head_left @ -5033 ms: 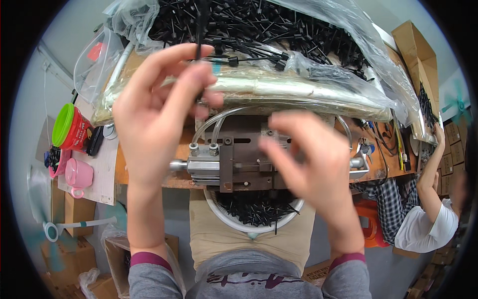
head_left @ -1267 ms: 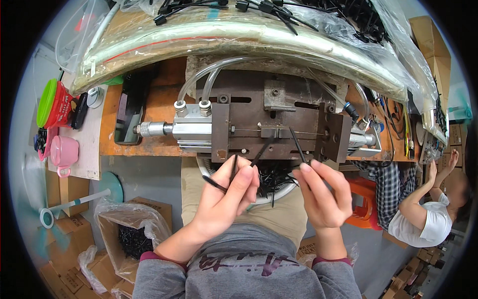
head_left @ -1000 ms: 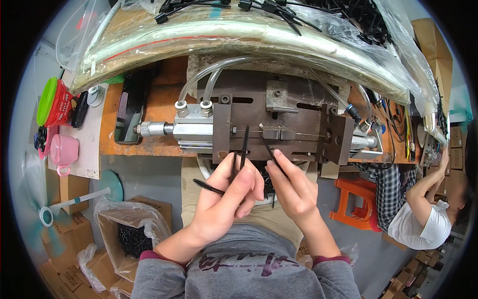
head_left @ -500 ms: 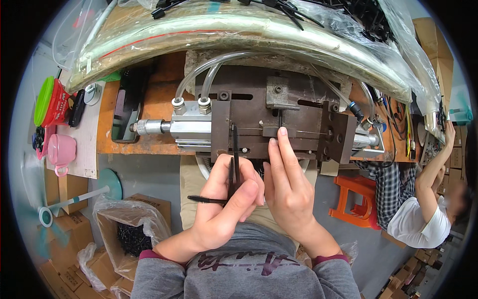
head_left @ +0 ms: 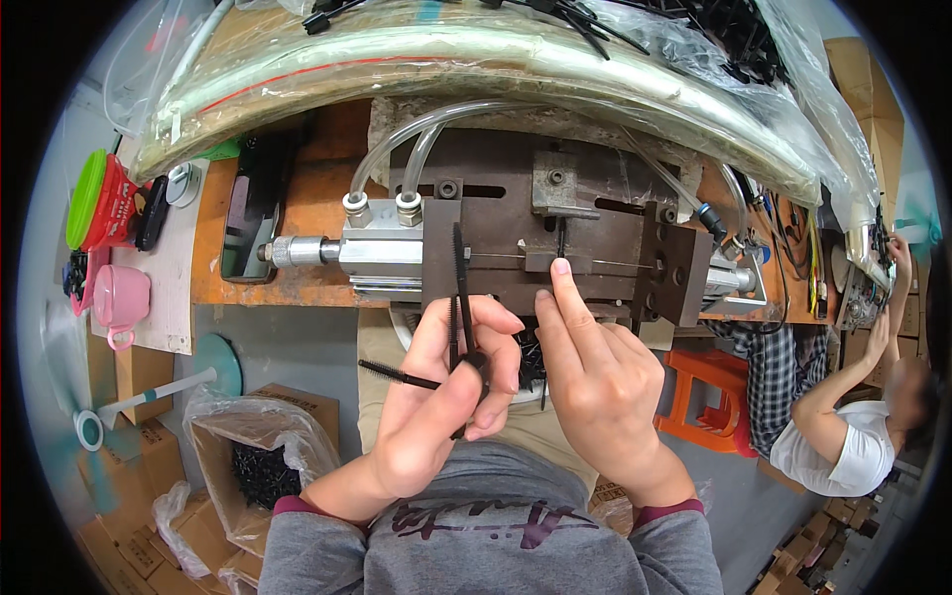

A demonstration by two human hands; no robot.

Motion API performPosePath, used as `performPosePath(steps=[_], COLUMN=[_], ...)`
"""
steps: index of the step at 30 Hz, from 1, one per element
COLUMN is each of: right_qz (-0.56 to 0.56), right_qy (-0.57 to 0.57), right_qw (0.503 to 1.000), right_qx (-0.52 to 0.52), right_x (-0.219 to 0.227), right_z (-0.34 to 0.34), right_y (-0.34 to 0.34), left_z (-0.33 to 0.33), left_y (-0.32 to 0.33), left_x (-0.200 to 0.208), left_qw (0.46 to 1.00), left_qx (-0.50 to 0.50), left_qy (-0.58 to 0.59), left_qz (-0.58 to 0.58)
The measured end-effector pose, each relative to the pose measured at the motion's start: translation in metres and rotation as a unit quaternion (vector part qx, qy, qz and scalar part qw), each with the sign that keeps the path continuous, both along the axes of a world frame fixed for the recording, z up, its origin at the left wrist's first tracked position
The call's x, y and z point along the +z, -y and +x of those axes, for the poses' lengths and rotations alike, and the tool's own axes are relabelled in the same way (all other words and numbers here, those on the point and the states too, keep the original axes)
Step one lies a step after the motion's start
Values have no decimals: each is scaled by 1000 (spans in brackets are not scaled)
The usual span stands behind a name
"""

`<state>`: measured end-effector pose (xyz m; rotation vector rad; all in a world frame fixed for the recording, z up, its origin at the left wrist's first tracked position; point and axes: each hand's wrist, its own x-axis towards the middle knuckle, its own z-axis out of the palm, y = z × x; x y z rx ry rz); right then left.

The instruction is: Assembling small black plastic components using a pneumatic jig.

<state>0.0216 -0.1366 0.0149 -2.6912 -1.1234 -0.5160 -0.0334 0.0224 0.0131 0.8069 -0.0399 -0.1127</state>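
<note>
My left hand (head_left: 426, 397) is closed around several black mascara wands (head_left: 459, 273), their bristled ends sticking out upward and to the left. My right hand (head_left: 600, 382) has its index and middle fingers stretched forward. The index fingertip touches a small dark block (head_left: 540, 263) at the lower end of a thin black rod (head_left: 562, 238). The block lies in the middle of a brown metal fixture (head_left: 476, 218), and a thin wire (head_left: 615, 262) runs sideways across it. The thumb of my right hand is hidden.
Air cylinders (head_left: 382, 253) with clear hoses (head_left: 466, 111) flank the fixture. A plastic-wrapped padded roll (head_left: 476, 69) curves behind it. At left are a black tray (head_left: 260, 223) and a pink cup (head_left: 121, 297). An orange stool (head_left: 694, 402) and a co-worker (head_left: 838, 436) are at right.
The wands in my left hand have tilted and shifted slightly up and left. My right hand has swung to the right, its index fingertip staying at the block. The co-worker's arms have moved.
</note>
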Motion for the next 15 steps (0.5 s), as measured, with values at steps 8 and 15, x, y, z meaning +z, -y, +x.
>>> performPosePath(steps=[8, 15], right_qz=[176, 296], right_qy=[-86, -154], right_qw=[979, 934], right_qx=[50, 131], right_x=[19, 18], right_z=[-6, -23], right_y=[15, 15], left_z=[3, 3], left_y=[4, 22], left_x=[0, -1], left_qw=[985, 995], left_qx=[71, -95], left_qy=[23, -20], left_qz=[157, 11])
